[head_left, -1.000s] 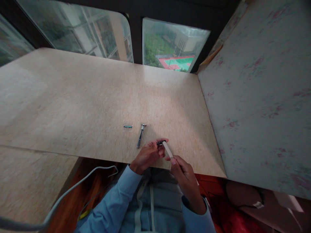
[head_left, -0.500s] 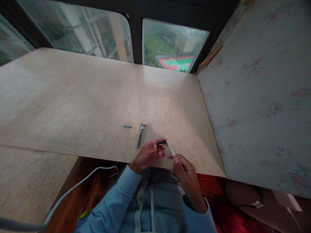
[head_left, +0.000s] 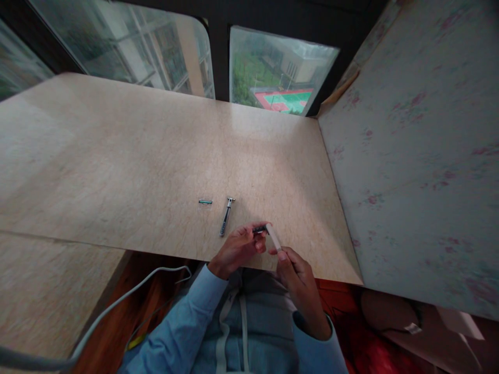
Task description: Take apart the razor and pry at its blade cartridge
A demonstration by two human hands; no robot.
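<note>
My left hand (head_left: 239,246) is closed, pinching a small dark piece that looks like a razor cartridge (head_left: 259,229) between thumb and fingers. A pale, flat stick (head_left: 274,238) is gripped in my right hand (head_left: 295,267); its far end meets the dark piece. I cannot make out what kind of stick it is. On the sill just beyond my left hand lies a razor handle (head_left: 225,218), its silver end pointing away from me. Left of that handle rests a thin dark and green strip, like a razor blade cartridge (head_left: 205,202).
The beige stone-patterned sill (head_left: 156,156) runs back to dark-framed windows. A floral-papered wall (head_left: 413,171) bounds it on the right. A grey cable (head_left: 117,301) curves below the front edge at left.
Both hands stay almost in place, with the pale stick's end still at the dark piece. The whole view has shifted very slightly.
</note>
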